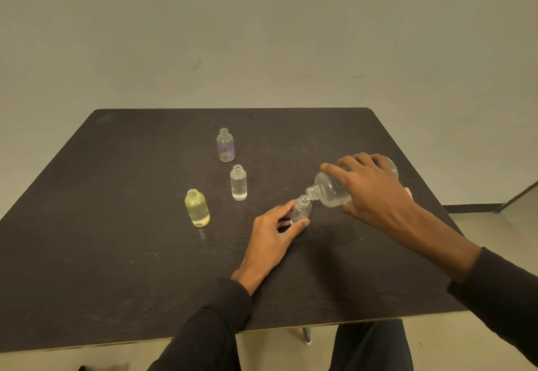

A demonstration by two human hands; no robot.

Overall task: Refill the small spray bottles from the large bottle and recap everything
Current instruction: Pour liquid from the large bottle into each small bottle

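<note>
Right hand (pixel 375 187) grips tilted large bottle (pixel 334 190), left hand (pixel 273 231) pinches small bottle (pixel 301 212) w/ thumb & fingers; narrow necks misalign → spill on worktop (pixel 116 225), or overfill.

The right hand (pixel 375 193) grips the large bottle (pixel 334 190) tipped over, its mouth at the open neck of a small clear bottle (pixel 301 210); the left hand (pixel 273 232) pinches that bottle upright on the dark counter (pixel 116 225). Three uncapped small bottles stand well apart to the left: a yellowish bottle (pixel 197 208), a clear bottle (pixel 238 183), a purple-tinted bottle (pixel 225 145).
</note>
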